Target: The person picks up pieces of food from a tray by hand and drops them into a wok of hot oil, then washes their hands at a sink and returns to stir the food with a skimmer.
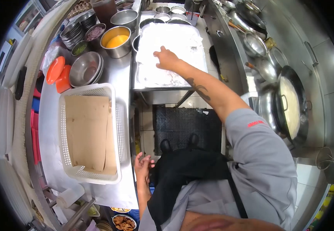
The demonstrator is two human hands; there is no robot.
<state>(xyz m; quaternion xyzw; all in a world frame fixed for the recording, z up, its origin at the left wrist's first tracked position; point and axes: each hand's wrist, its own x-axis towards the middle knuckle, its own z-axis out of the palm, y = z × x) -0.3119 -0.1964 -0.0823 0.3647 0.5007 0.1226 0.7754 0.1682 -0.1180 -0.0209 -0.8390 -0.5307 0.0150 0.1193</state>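
Note:
A large rectangular tray (204, 57) filled with white powder (170, 36) stands on a stand ahead of me. My right hand (167, 59) reaches over its middle, palm down, fingers apart, fingertips right at the powder. A faint pinkish patch shows in the powder near the tray's front edge. My left hand (143, 164) hangs low beside the steel counter's edge, with its fingers loosely bent, apart and holding nothing. Left of it on the counter lies a white perforated plastic basket (117, 154) lined with brown cardboard (86, 134).
A steel pot (120, 51) of orange-yellow liquid, stacked steel bowls (86, 69) and an orange container (63, 81) stand on the left counter. To the right are a large wok (303, 92) of pale liquid and several strainers (255, 44). A black mat (186, 127) covers the floor.

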